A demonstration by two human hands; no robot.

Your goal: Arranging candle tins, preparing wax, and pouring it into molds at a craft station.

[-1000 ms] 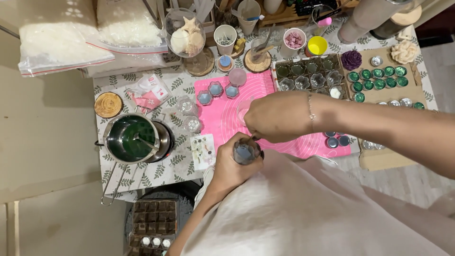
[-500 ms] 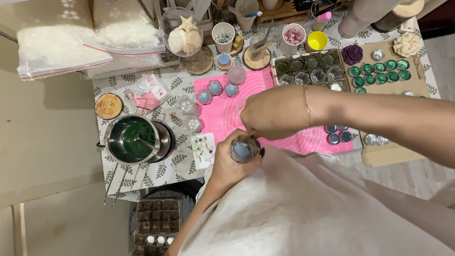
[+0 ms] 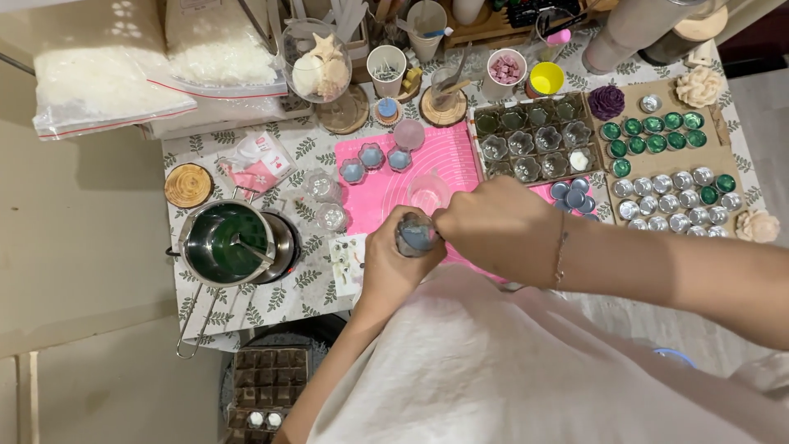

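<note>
My left hand [image 3: 394,267] grips a small clear jar [image 3: 416,234] with pale blue contents, held over the near edge of a pink mat [image 3: 431,168]. My right hand [image 3: 497,226] is closed right beside the jar's top, fingers touching its rim; what it pinches is hidden. Three small blue-filled flower cups [image 3: 371,160] stand on the mat's far left part, and an empty clear cup [image 3: 428,193] sits just beyond my hands.
A steel pot of green liquid [image 3: 223,243] sits at the left on a burner. A tray of clear moulds [image 3: 534,144] and a board of green and silver tins [image 3: 670,177] lie right. Bags of white flakes [image 3: 99,78], cups and jars crowd the back edge.
My view has shifted and closed in on the table. Both hands stay together on the small jar, now slightly lower over the mat's near edge.
</note>
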